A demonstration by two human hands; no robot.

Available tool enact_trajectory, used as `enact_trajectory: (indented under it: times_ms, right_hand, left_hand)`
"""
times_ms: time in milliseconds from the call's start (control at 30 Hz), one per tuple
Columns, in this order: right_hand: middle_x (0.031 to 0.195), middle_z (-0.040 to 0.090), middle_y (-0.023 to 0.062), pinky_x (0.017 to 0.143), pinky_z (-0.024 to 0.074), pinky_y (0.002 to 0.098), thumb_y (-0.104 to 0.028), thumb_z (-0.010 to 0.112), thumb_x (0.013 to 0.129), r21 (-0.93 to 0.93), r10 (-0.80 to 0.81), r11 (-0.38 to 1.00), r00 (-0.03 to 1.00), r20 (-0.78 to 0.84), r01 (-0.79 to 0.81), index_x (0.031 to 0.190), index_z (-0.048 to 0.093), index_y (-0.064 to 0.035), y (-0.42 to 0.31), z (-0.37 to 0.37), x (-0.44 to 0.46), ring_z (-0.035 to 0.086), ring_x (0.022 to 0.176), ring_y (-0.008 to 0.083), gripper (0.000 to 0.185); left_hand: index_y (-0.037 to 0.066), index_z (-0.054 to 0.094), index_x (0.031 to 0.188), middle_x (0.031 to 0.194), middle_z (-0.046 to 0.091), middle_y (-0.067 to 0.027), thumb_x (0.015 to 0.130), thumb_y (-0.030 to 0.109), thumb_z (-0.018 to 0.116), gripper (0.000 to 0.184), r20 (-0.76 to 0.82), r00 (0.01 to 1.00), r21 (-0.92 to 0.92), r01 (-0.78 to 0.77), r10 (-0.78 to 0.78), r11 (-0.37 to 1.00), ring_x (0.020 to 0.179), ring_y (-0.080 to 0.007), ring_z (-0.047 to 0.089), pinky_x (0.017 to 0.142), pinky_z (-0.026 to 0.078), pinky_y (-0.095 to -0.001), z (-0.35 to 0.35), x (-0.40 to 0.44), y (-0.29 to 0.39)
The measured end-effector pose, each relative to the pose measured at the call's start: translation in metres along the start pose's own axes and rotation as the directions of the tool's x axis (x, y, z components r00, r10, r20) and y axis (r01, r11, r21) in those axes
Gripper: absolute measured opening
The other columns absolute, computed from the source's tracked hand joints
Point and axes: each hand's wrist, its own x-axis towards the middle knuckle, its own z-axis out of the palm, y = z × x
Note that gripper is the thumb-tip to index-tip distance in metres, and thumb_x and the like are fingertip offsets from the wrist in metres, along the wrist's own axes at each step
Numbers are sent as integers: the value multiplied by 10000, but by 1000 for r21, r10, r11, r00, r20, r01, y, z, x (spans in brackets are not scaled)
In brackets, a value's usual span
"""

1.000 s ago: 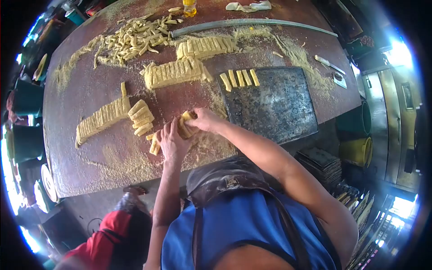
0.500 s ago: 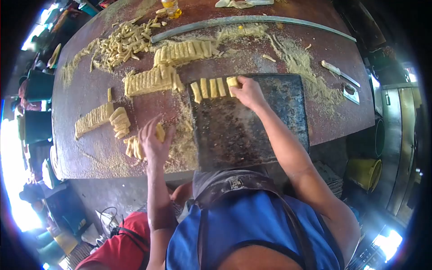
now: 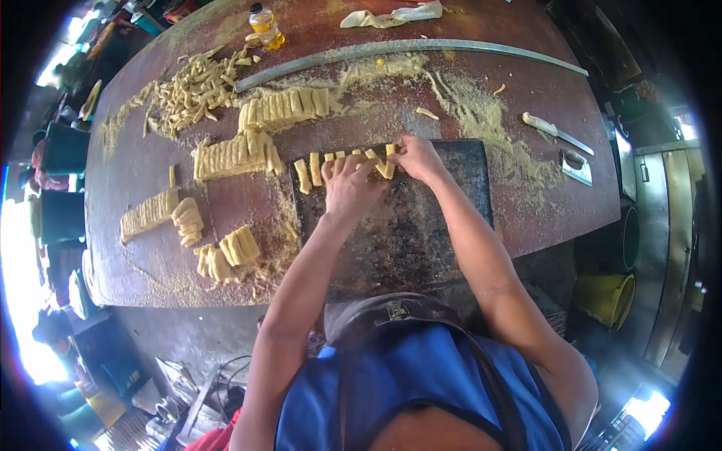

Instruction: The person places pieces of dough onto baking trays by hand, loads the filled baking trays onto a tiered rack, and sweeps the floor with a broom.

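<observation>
Pale yellow dough strips [image 3: 303, 177] stand in a row along the far edge of a dark, worn baking tray [image 3: 391, 240]. My right hand [image 3: 418, 159] pinches a dough strip [image 3: 390, 158] at the row's right end. Over the row reaches my left hand [image 3: 350, 188], its fingers hiding part of several strips. A tilted strip lies between its thumb and forefinger, touching or close to the right hand's strip. Left of the tray sit small groups of cut strips [image 3: 239, 246].
Cut dough blocks [image 3: 237, 156] and a heap of scraps [image 3: 192, 94] lie on the crumb-dusted table [image 3: 256, 289]. Beyond are a long metal bar [image 3: 421, 45], an oil bottle [image 3: 265, 28] and a cloth [image 3: 391, 15]. At right lie a knife [image 3: 556, 131] and a scraper [image 3: 577, 167].
My left hand has moved right from the cut strips to the tray's row. My right hand stays at the row's right end. The view has shifted slightly.
</observation>
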Motion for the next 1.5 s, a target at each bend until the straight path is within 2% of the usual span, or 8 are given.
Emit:
enact_trajectory:
  times_ms: [433, 700, 867, 967, 1033, 1067, 1367, 1500]
  right_hand:
    - [683, 694, 90, 566, 542, 335, -117, 824, 757, 294, 57, 954, 998, 22, -61, 955, 680, -28, 8, 5, 0, 683, 609, 170, 261]
    - [837, 733, 93, 594, 561, 311, -188, 688, 910, -9, -167, 986, 965, -202, 169, 1044, 683, -7, -8, 1, -11, 711, 725, 157, 225]
    - [940, 690, 154, 739, 616, 325, -194, 681, 914, 577, -105, 803, 918, 381, -148, 1295, 539, 31, -101, 65, -54, 701, 772, 200, 464]
    - [1114, 649, 240, 791, 612, 351, -200, 697, 900, 383, -174, 916, 742, 648, -120, 1364, 446, 93, -154, 143, -82, 697, 895, 260, 604]
    - [1240, 626, 268, 1025, 469, 396, -315, 762, 787, 364, -175, 930, 820, 546, -44, 1335, 510, 93, -144, 237, -72, 623, 1150, 338, 728]
    - [1093, 686, 220, 751, 566, 317, -192, 743, 839, 349, -148, 937, 892, 428, -11, 1258, 569, 90, -159, 249, -76, 692, 904, 210, 534]
    - [1064, 691, 211, 904, 543, 398, -339, 772, 760, -69, -144, 981, 917, 371, 182, 1091, 647, 26, -227, 249, -71, 678, 987, 326, 508]
    - [1148, 661, 191, 922, 504, 384, -288, 793, 822, 292, -171, 956, 828, 533, 10, 1225, 573, 13, -196, 250, -54, 630, 1080, 267, 549]
  left_hand:
    - [202, 655, 1179, 1225, 584, -54, 782, 310, 772, 428, 40, 996, 67, -84, 81, 994, 1250, -243, 488, 1116, 226, -530, 4, 14, -9]
    - [126, 649, 1226, 1239, 636, -95, 755, 272, 815, 520, -191, 979, 55, 88, -75, 995, 1206, -287, 559, 1076, 365, -481, -74, -42, -66]
    - [174, 574, 1348, 1379, 555, -132, 646, 242, 900, 777, 39, 868, 92, 491, -496, 866, 1266, -297, 538, 1071, 446, -435, -177, -150, -163]
    - [180, 519, 1399, 1417, 520, -119, 625, 269, 912, 873, 202, 827, 163, 499, -524, 851, 1319, -291, 487, 1108, 405, -455, -193, -183, -181]
    - [151, 514, 1407, 1403, 535, -137, 567, 227, 924, 938, 176, 881, 137, 420, -440, 897, 1309, -328, 491, 1126, 385, -449, -174, -192, -198]
    - [138, 518, 1398, 1383, 545, -141, 569, 237, 921, 926, 144, 905, 91, 390, -399, 916, 1289, -336, 502, 1107, 390, -451, -167, -193, -199]
    - [189, 535, 1362, 1189, 652, -78, 610, 344, 891, 846, -161, 902, 7, 407, -401, 913, 1131, -275, 601, 1010, 375, -465, -128, -190, -195]
    - [193, 563, 1334, 1138, 649, -63, 598, 351, 892, 822, -175, 921, 122, 372, -349, 920, 1101, -284, 601, 984, 390, -456, -126, -190, -195]
